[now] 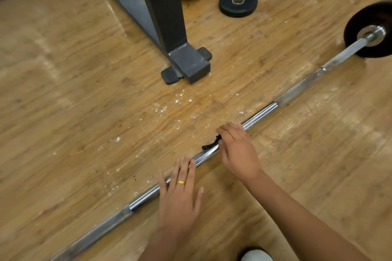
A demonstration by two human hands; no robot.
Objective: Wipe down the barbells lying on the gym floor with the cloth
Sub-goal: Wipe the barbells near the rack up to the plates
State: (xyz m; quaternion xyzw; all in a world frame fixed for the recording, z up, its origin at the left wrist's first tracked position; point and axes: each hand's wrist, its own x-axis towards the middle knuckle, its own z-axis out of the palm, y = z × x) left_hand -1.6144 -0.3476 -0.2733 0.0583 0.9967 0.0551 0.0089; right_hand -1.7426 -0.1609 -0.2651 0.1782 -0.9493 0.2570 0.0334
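Wood floor (63, 91): right hand (237, 150) clenches mostly hidden black cloth (211, 144) on barbell (261, 112); left hand (180, 195) splayed flat.

Cloth (211, 144) mostly hidden under right hand (238, 150)

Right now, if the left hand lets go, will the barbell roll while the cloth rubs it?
Probably a little. The barbell is round, with a plate on its end, so it can roll. The flat left hand likely steadies it. The right hand pinches a dark cloth.
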